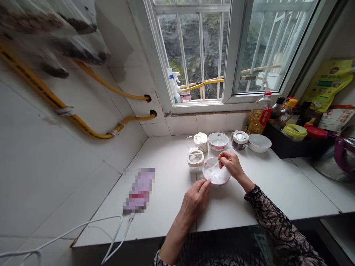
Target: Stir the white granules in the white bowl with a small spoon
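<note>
1. Head view, just right of centre in the lower half of the frame: we see a small white bowl with a pinkish patterned rim (216,183) on the white tiled counter (166,207), with white contents inside.
2. Our right hand (232,165) is closed in a pinch on the handle of a small white spoon (213,167), which slants down into the bowl.
3. Our left hand (195,197) has its fingertips at the bowl's near-left rim; we cannot tell whether the thumb grips it.
4. Just left of the bowl we have a white square-lidded jar (195,159); above that jar sits a white container with a clear lid (200,140).
5. Above the bowl, we find a white flower-printed bowl (218,142), a dark-bodied jar with a silvery lid (240,140) and a plain white bowl (260,143), in a row from left to right.
6. Left of centre, we see a pixelated purple object (140,190) lying on the counter.
</note>
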{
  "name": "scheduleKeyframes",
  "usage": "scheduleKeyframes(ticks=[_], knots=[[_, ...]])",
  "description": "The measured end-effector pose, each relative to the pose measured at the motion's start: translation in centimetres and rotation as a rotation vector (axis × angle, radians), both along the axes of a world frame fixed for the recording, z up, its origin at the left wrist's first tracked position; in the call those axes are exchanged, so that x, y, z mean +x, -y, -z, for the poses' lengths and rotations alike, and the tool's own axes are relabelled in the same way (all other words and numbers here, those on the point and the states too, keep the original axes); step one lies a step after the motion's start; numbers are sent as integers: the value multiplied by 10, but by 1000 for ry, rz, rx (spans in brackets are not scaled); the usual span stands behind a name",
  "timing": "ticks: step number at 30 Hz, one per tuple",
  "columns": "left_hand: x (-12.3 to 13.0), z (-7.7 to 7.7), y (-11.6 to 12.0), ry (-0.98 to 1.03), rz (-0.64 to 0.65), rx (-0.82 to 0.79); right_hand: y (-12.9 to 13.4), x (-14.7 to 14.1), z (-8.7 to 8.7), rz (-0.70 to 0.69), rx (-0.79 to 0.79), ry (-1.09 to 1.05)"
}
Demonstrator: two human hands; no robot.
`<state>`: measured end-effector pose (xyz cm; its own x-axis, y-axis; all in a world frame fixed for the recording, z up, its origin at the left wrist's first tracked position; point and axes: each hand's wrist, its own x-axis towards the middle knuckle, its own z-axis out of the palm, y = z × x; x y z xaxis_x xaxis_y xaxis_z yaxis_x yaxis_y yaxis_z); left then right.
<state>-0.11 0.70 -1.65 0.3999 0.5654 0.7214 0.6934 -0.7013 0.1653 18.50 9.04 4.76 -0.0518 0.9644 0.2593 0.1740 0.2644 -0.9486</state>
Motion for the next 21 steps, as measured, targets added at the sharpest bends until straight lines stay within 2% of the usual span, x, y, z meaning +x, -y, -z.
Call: scheduleKeyframes(ticks=[14, 21], knots=[[-2, 1, 0, 60, -39, -26, -6, 6, -2, 18, -66, -154], [-2, 3, 0, 71, -21, -30, -9, 8, 1, 44, -59, -108]])
